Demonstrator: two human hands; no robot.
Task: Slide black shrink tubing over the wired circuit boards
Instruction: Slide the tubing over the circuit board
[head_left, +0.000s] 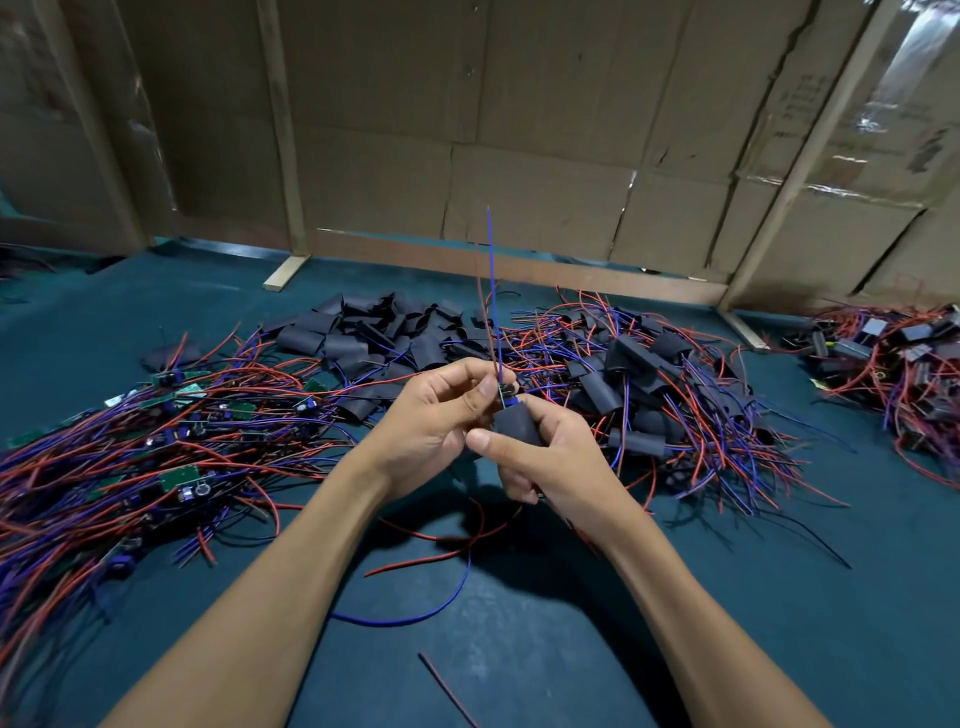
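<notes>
Right hand (545, 457) grasps the black tubing (517, 427) upright; the board (505, 399), pinched by the left hand (441, 415), protrudes directly above that grip.

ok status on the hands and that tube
Left hand pinching wires upright. Right hand gripping black tube, board partly in. Nothing blocking.

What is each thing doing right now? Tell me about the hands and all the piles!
Left hand: pinching the board's wires.
Right hand: gripping a black tube.
Black tube: partly over a board.
Blue wire: sticking straight up.
Bare boards: piled, uncovered.
Empty tubes: heaped, flat.
Covered boards: piled, sleeved.
</notes>
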